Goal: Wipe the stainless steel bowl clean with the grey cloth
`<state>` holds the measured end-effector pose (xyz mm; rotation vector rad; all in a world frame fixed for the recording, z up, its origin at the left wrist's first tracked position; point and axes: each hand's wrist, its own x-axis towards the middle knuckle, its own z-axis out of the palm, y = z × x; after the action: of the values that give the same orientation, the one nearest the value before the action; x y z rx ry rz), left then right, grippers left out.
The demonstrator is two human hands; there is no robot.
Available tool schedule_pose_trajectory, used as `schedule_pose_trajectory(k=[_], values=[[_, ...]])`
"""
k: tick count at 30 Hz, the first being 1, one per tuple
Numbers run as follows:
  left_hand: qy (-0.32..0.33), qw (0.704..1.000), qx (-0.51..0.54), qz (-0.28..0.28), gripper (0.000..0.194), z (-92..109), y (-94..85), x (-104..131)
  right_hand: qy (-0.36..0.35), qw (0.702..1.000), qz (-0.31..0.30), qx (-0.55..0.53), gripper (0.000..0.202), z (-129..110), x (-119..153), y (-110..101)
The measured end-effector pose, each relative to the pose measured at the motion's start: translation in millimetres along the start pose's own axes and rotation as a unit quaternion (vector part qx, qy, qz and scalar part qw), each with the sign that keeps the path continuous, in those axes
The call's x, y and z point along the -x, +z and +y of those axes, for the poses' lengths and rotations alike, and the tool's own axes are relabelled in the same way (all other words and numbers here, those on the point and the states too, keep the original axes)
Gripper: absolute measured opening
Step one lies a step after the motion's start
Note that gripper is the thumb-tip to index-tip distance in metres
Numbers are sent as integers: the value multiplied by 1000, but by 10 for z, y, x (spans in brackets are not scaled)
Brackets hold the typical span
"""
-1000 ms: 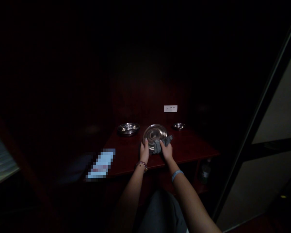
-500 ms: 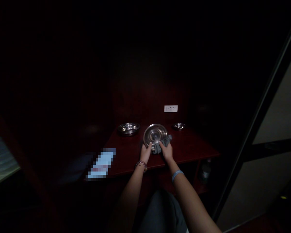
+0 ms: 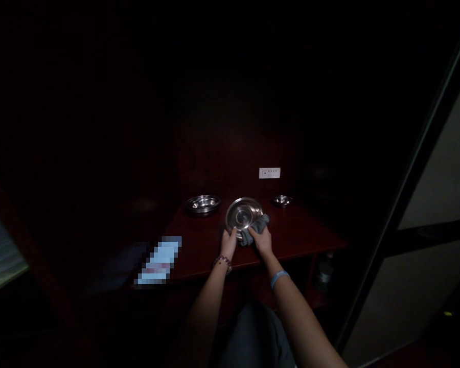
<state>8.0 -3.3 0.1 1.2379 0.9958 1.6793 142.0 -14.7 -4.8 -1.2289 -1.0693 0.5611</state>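
Observation:
Tilted up above the dark red desk [image 3: 199, 240] is a round shiny metal plate [image 3: 242, 214]. My left hand [image 3: 229, 242] grips its lower left rim, thumb on the face. A grey cloth [image 3: 256, 230] is bunched in my right hand [image 3: 262, 240], which presses it against the plate's lower right edge. The fingers behind the plate and cloth are hidden. At the back left of the desk sit stacked metal dishes [image 3: 203, 205]. A smaller metal dish [image 3: 282, 201] rests at the back right.
A white power socket [image 3: 269, 173] is on the dark back wall. A blurred-out bright rectangle [image 3: 159, 261] lies at the desk's left edge. Below the desk's right side stands a bottle [image 3: 324, 273]. Sliding door panels [image 3: 417, 286] border the right.
Both hands and the plate have shifted slightly left and down in view. My right hand, with the cloth, has slid a little along the plate's lower right rim.

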Motion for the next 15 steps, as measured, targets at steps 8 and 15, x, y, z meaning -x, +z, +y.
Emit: schedule_pose_trajectory(k=[8, 15], values=[[-5, 1000, -7, 19, 26, 56, 13, 14, 10, 999, -13, -34, 54, -52, 27, 0], [-7, 1000, -14, 12, 28, 80, 9, 26, 23, 999, 1, -28, 49, -78, 40, -2]])
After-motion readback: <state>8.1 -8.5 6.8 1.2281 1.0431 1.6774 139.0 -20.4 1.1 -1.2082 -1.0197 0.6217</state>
